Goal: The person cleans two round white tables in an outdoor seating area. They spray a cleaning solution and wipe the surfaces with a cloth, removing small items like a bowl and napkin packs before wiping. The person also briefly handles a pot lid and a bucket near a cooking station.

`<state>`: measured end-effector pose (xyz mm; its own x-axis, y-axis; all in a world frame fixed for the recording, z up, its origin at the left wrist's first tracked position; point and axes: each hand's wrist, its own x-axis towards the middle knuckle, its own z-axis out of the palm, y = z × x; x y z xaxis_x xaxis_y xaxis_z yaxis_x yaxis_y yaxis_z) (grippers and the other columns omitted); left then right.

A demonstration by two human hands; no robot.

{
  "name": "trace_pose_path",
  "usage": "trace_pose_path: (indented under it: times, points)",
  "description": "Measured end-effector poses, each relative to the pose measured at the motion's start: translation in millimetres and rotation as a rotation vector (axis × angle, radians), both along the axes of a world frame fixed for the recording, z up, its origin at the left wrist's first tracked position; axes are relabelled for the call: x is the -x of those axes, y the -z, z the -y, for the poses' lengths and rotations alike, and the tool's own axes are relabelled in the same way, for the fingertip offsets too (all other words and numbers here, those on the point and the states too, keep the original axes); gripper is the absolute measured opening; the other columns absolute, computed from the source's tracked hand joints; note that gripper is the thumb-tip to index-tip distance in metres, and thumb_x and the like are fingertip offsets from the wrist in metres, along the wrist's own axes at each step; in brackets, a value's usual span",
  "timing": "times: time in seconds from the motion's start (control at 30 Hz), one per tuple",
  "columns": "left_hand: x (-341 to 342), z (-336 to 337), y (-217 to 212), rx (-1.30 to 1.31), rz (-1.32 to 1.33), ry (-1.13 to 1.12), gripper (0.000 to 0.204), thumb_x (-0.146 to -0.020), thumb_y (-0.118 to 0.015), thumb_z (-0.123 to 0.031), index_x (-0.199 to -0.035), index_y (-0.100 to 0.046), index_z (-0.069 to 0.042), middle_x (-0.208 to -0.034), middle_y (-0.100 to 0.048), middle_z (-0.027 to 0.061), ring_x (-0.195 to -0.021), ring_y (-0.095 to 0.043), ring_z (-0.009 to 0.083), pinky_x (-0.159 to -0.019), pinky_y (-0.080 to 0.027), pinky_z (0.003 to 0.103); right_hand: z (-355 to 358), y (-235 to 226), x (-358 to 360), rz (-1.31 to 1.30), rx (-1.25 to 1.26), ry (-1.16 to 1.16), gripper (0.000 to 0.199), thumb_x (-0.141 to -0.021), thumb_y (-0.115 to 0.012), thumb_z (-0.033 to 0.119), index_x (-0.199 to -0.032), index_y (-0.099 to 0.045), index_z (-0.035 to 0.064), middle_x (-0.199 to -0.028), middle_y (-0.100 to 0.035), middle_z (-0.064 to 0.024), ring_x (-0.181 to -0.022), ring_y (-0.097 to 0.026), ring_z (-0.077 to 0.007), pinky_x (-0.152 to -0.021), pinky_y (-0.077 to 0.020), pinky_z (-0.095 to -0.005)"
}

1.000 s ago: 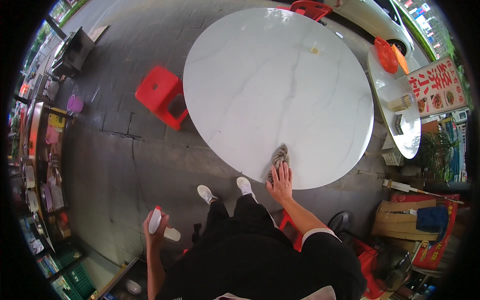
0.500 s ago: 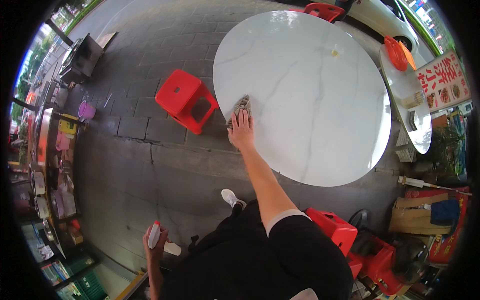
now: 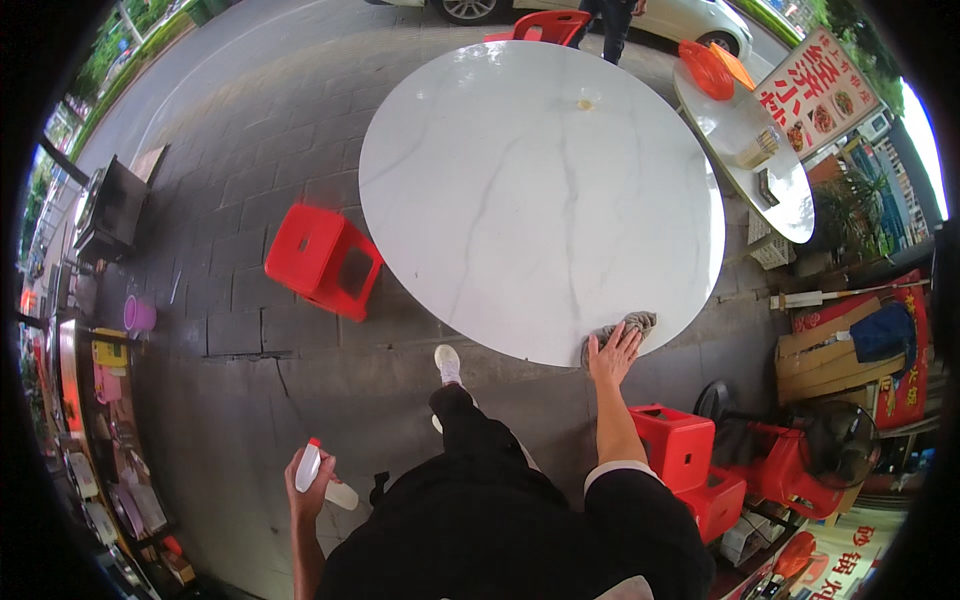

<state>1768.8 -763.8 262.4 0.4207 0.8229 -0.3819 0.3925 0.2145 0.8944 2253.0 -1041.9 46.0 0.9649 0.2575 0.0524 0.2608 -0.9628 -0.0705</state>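
Note:
My right hand (image 3: 614, 354) lies with fingers spread on a crumpled grey cloth (image 3: 640, 323), pressing it against the near right edge of a large round white marbled table (image 3: 540, 200). Part of the cloth hangs by the table's rim. Low on the left, away from the table, my left hand (image 3: 304, 478) is closed round a spray bottle (image 3: 340, 494) with a white and red trigger head. A small yellowish spot (image 3: 585, 104) shows on the far part of the tabletop.
A red plastic stool (image 3: 318, 258) stands left of the table; more red stools (image 3: 675, 450) are stacked near my right side, beside a black fan (image 3: 838, 443). A second white table (image 3: 745, 150) holds a red bag. A person (image 3: 605, 25) stands beyond the table, near a parked car.
My right hand and the cloth have swept from the table's left edge to its near right edge. My left hand keeps the spray bottle low on the left. The view has shifted.

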Motion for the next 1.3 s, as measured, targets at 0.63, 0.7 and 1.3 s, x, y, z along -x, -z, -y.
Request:
trace_pose_path:
  times: [0.63,0.7,1.3]
  points:
    - [-84.1,-136.6,0.7,0.037,-0.035,-0.015,0.01,-0.083,-0.063,-0.004,-0.085,-0.056,0.002,-0.072,-0.057,0.005,-0.058,-0.057,0.0117,-0.055,-0.055,0.03,-475.3,6.6,66.0,-0.124,-0.321,-1.053,0.062,-0.086,-0.053,0.035,-0.141,-0.036,0.0118,-0.148,-0.029,-0.0134,-0.14,-0.019,-0.0276,-0.114,-0.0138,-0.0466]
    - [-90.9,-155.2,3.8,0.03,-0.042,0.003,0.01,-0.083,-0.063,-0.005,-0.085,-0.056,0.002,-0.072,-0.057,0.005,-0.058,-0.058,0.012,-0.055,-0.054,0.03,-472.4,7.8,55.5,-0.18,-0.337,-1.087,0.058,-0.087,-0.051,0.03,-0.141,-0.037,0.0127,-0.148,-0.03,-0.0112,-0.141,-0.019,-0.0243,-0.115,-0.0135,-0.0438]
    - [-152.4,-294.9,31.3,0.006,-0.073,0.417,0.009,-0.082,-0.065,-0.006,-0.081,-0.058,-0.001,-0.065,-0.056,0.0016,-0.056,-0.056,0.0087,-0.052,-0.048,0.025,-165.1,39.0,-84.4,0.121,-0.012,0.184,0.052,-0.089,-0.043,0.032,-0.137,-0.042,0.0122,-0.148,-0.031,-0.0148,-0.14,-0.022,-0.0316,-0.111,-0.0172,-0.0482]
